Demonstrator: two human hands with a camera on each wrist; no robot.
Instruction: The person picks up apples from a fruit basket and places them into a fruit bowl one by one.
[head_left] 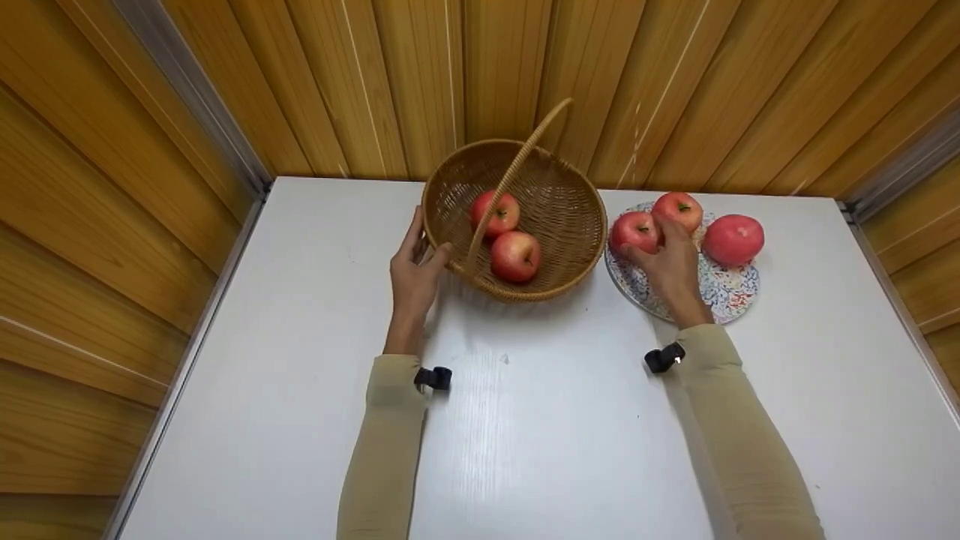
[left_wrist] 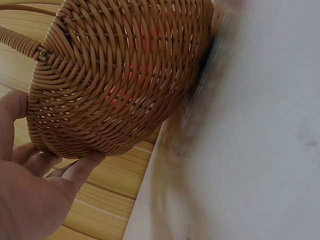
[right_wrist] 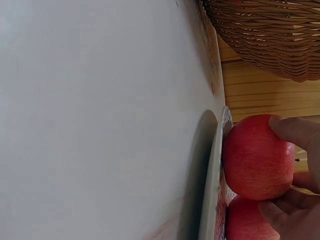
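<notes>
A round wicker basket [head_left: 574, 262] with an arched handle stands at the back middle of the table, two red apples [head_left: 516, 256] inside. My left hand [head_left: 415, 274] grips its left rim, thumb over the edge and fingers against the outer weave, as the left wrist view [left_wrist: 37, 195] also shows. To the right, a speckled plate [head_left: 731, 296] bears several red apples. My right hand [head_left: 675, 266] has its thumb and fingers around the leftmost apple [head_left: 634, 231]; in the right wrist view this apple [right_wrist: 257, 157] still appears to touch the plate. Another apple [head_left: 679, 210] lies behind, and one [head_left: 733, 240] to the right.
The white table [head_left: 525, 435] reaches back to a wood-panelled wall [head_left: 502, 67]. Metal frame edges run along both sides. The basket's handle [head_left: 525, 154] rises above its opening, and the plate sits close to the basket's right side.
</notes>
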